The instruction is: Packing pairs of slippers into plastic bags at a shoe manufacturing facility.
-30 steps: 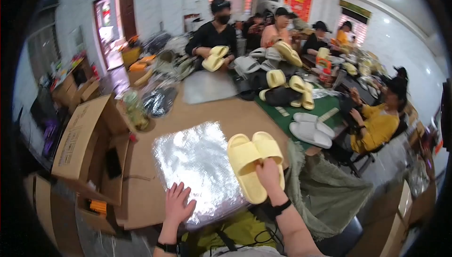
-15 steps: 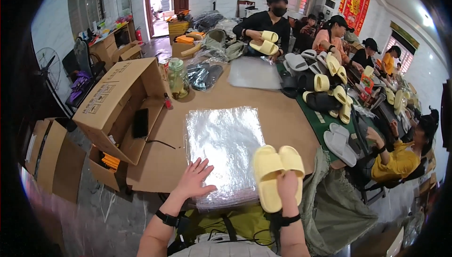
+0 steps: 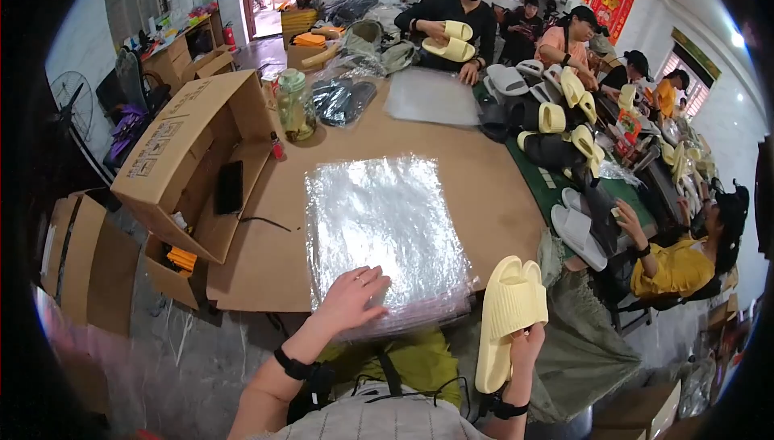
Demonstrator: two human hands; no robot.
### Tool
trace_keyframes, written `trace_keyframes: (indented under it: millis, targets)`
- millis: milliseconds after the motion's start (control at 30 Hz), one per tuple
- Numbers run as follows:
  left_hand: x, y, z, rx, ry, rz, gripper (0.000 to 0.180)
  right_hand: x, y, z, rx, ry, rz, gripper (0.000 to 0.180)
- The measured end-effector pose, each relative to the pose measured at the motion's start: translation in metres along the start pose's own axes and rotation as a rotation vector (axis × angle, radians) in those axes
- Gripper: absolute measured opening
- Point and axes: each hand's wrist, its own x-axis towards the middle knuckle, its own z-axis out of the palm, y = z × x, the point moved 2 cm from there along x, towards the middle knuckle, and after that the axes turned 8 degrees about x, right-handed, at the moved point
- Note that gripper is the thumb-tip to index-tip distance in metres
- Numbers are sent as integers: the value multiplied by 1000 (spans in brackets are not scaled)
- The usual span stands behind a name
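A stack of clear plastic bags (image 3: 375,214) lies on the cardboard-covered table, shiny with reflected light. My left hand (image 3: 352,299) rests on the stack's near edge, fingers stretched out, holding nothing. To the right of the stack, beyond the table's front edge, my right hand (image 3: 528,343) grips a pair of pale yellow slide slippers (image 3: 506,311). The slippers are held together, one partly behind the other, toes pointing away from me. My right fingers are partly hidden at the slippers' openings.
An open cardboard box (image 3: 189,162) with a dark phone (image 3: 230,187) stands at left, near a glass jar (image 3: 295,108) and small red bottle (image 3: 277,147). Bagged dark slippers (image 3: 345,103) lie farther back. Slippers (image 3: 576,226) crowd the green table at right, where co-workers sit.
My right hand has moved right and toward me with the slippers, turning them more side-on. My left hand has shifted slightly right on the bags. The view has shifted a little.
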Motion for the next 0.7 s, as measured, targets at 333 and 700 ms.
trace_keyframes:
  millis: [333, 700]
  targets:
    - [9, -14, 8, -243, -27, -200, 32, -4, -69, 37, 42, -44, -167, 35]
    - [20, -5, -12, -551, 96, -378, 34, -36, -96, 105, -222, -531, -309, 40]
